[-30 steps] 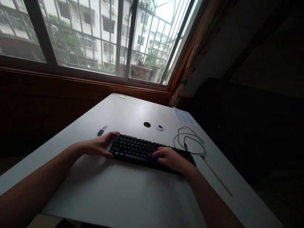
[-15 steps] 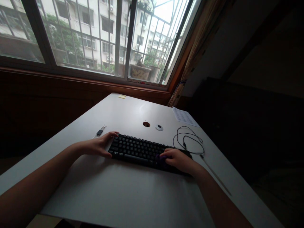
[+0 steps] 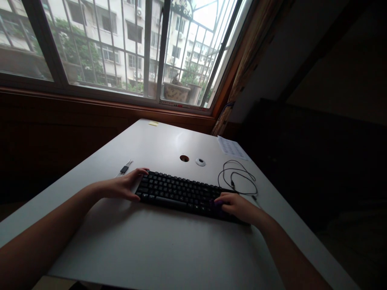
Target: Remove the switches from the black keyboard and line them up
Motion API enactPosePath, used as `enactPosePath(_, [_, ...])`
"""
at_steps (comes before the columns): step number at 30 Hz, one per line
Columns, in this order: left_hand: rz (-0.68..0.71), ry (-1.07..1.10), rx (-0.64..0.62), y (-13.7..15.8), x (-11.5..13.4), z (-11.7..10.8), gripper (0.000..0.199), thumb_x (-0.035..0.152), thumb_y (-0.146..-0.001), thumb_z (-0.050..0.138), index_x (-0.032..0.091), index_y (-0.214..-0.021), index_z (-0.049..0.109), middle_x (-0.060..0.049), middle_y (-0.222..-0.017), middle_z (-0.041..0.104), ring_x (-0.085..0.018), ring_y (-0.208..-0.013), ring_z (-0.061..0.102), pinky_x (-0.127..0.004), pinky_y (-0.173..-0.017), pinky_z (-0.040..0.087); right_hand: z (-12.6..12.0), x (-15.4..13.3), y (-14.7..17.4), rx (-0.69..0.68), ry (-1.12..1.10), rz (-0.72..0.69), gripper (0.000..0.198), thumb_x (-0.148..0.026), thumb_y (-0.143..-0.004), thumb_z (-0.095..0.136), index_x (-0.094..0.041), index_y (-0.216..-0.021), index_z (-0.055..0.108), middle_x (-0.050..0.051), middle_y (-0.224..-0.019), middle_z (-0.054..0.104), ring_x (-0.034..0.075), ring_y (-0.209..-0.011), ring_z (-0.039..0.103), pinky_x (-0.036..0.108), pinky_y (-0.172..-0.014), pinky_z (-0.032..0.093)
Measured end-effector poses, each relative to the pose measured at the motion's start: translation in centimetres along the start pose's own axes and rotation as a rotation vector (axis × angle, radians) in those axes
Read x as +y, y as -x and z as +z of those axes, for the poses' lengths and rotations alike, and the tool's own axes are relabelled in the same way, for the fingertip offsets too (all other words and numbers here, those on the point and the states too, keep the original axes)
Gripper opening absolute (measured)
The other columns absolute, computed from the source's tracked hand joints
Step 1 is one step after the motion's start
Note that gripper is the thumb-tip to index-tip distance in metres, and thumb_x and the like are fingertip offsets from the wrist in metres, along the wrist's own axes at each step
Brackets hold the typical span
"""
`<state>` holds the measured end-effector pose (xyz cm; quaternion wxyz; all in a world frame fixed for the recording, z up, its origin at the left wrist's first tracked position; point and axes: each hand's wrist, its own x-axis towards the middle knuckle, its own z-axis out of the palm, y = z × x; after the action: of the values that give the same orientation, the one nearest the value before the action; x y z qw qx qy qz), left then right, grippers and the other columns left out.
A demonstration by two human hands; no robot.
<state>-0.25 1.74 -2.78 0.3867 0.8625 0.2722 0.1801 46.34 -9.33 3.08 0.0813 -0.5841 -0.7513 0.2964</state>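
Note:
A black keyboard [image 3: 178, 193] lies slantwise on the white table. My left hand [image 3: 124, 186] grips its left end, with the thumb at the near corner and the fingers at the far corner. Over the right part of the keys, my right hand [image 3: 237, 206] is closed on a small purple object [image 3: 218, 202]. Most of that object is covered by the fingers, so its kind does not show. It appears to touch the keys.
A thin black cable [image 3: 255, 177] lies looped beyond my right hand. Behind the keyboard are a round hole [image 3: 184, 158] and a white ring-shaped cover [image 3: 200, 162]. Printed paper [image 3: 232, 148], yellow notes [image 3: 153, 123] and a small black clip-like item [image 3: 124, 169] also lie on the table [image 3: 145, 245].
My right hand has moved right along the keyboard with the purple object. My left hand keeps its grip on the left end. The whole view has shifted slightly.

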Motion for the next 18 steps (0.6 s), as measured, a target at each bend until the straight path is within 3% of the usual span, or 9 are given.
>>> enactPosePath(9, [0.008, 0.003, 0.013, -0.1, 0.0, 0.1, 0.083, 0.032, -0.073, 0.079, 0.032, -0.14, 0.03, -0.011, -0.158, 0.024, -0.037, -0.142, 0.03, -0.056, -0.114, 0.029, -0.4, 0.3, 1.1, 0.026, -0.039, 0.05, 0.037, -0.019, -0.077, 0.05, -0.019, -0.104, 0.075, 0.006, -0.099, 0.068, 0.021, -0.089, 0.065, 0.03, -0.077, 0.05])
enactPosePath(18, [-0.011, 0.003, -0.002, -0.1, 0.0, 0.1, 0.082, 0.031, -0.074, 0.079, 0.034, -0.139, 0.029, -0.01, -0.159, 0.021, -0.038, -0.142, 0.029, -0.057, -0.114, 0.03, -0.6, 3.9, 2.7, 0.093, -0.033, 0.11, 0.034, -0.022, -0.078, 0.051, -0.02, -0.102, 0.076, 0.006, -0.098, 0.069, 0.023, -0.091, 0.065, 0.033, -0.08, 0.05])
